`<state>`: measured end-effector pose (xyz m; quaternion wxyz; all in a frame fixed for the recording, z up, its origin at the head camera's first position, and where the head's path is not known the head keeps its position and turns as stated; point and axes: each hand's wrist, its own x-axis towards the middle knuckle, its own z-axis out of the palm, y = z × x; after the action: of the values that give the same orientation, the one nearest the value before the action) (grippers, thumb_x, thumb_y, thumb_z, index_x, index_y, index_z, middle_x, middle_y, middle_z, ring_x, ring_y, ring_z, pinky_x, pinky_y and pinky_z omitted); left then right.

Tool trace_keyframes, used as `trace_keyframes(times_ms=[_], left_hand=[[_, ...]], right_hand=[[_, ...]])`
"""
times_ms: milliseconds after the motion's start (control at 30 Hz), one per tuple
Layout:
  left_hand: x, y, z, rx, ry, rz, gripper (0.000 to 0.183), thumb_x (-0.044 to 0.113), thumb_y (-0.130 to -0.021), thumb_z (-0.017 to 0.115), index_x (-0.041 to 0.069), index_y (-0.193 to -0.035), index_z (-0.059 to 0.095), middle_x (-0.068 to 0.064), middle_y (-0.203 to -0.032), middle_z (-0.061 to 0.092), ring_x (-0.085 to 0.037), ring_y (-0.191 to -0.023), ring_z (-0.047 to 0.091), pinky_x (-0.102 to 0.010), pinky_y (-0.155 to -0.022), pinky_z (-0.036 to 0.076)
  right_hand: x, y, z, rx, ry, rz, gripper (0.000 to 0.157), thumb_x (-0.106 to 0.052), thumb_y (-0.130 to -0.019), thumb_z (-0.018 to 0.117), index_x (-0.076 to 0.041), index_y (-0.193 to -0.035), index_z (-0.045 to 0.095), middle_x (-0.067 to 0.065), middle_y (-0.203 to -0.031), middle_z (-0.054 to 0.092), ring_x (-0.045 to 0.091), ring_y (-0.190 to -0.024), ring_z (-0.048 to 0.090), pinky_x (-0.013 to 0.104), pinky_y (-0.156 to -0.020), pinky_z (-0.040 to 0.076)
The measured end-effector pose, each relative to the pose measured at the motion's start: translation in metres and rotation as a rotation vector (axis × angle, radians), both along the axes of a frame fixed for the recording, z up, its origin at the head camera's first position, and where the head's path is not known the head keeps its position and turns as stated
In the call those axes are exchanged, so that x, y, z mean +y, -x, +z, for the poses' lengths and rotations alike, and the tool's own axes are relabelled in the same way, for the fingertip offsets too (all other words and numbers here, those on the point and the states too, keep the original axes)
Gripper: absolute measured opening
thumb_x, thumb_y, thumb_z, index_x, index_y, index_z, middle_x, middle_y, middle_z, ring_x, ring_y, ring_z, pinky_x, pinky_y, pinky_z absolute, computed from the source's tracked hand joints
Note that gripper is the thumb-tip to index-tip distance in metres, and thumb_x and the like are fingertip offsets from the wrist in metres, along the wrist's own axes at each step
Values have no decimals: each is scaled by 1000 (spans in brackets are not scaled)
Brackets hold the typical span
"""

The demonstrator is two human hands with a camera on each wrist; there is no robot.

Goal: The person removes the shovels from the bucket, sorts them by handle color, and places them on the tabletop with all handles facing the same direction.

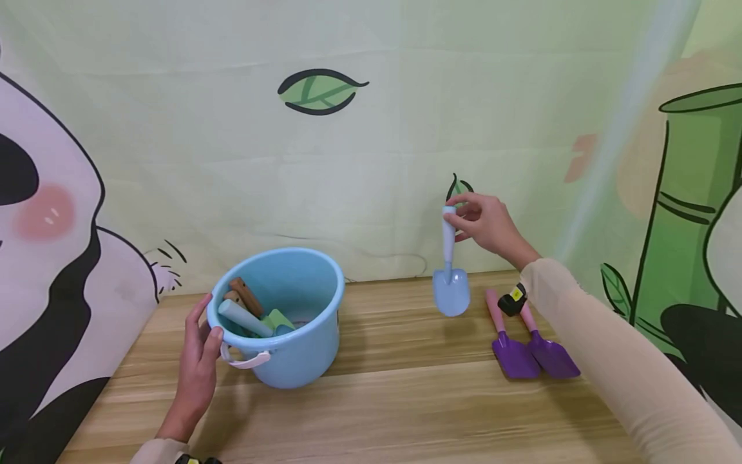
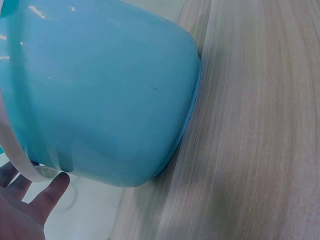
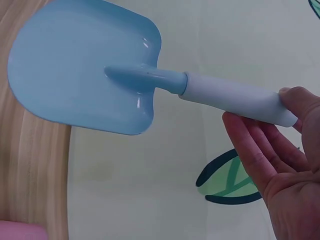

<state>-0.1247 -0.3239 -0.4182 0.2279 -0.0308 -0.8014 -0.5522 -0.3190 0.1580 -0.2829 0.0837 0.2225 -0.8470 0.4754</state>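
Ideally, the right hand (image 1: 485, 222), pinching the spade (image 1: 451, 293) by its handle (image 3: 230, 97), avoids any swing while the left hand (image 1: 198, 361), loosely spread, braces the bucket (image 1: 301, 361).

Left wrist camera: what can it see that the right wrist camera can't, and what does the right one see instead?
Only the left wrist view shows the blue bucket, its white handle and the left hand.

Only the right wrist view shows the blue shovel, the right hand pinching it, a leaf drawing and a bit of something pink.

Both show the wooden tabletop and pale backdrop.
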Motion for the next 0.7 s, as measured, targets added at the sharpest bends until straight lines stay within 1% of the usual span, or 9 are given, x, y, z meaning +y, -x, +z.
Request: trace_keyframes(times_ms=[167,333,500,567,700], left_hand=[[-1,0,-1,-3,10,3,56,23,-111,36,30,-164,17,-9,-165,31,-42,-144,39,-19,-93,45],[-1,0,-1,-2,16,7,56,23,-111,36,30,-164,17,-9,-164,32,-42,-144,39,-20,-94,46],[-1,0,-1,-13,22,13,56,25,-112,36,32,-164,17,-7,-165,31,-41,-145,39,-33,-98,45],[-1,0,-1,-14,25,11,56,25,-112,36,32,-164,17,-6,-165,31,-41,-145,38,-35,-99,45],[-1,-1,-1,-11,21,10,56,25,-112,37,31,-164,17,-6,-165,31,-41,-146,38,-33,-98,45]], right_hand=[[5,5,-11,-40,-24,19,39,-22,-98,72,-2,-131,64,24,-110,71,37,-93,73,36,-70,63],[8,10,-23,-79,-30,30,40,-21,-98,72,0,-131,64,24,-108,70,36,-92,73,37,-69,63],[7,12,-36,-110,-28,32,38,-18,-98,72,1,-130,63,25,-108,69,36,-94,71,37,-69,63],[7,12,-41,-129,-19,41,37,-16,-98,71,3,-130,63,26,-107,70,36,-94,71,38,-69,64],[6,15,-52,-166,-10,64,35,-13,-98,71,4,-128,63,28,-106,71,34,-89,73,40,-68,64]])
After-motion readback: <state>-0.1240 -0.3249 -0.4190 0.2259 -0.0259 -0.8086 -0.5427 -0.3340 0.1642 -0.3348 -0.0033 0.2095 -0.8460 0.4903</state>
